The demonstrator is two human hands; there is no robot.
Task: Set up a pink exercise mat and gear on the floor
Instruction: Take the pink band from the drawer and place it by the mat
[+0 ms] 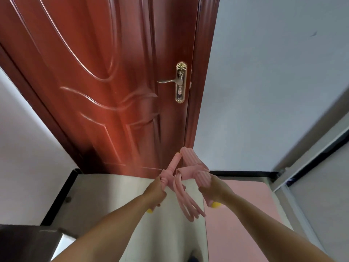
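Note:
I hold a pink resistance band set in front of me, above the floor. My left hand (157, 193) grips one pink handle with its knotted strap (171, 170). My right hand (215, 191) grips the other ribbed pink foam handle (202, 178), and a second ribbed piece (188, 154) sticks up above it. Several pink tubes (186, 203) hang down in loops between my hands. Yellow ends (216, 205) peek out below both hands. The pink exercise mat (245, 214) lies flat on the floor at the right, under my right forearm.
A closed red-brown door (105, 87) with a brass lever handle (179, 81) stands straight ahead. White walls flank it, with black skirting (239, 173) along the floor. A sliding window or door frame (311, 161) runs at the right. A dark object (28, 241) sits at the lower left.

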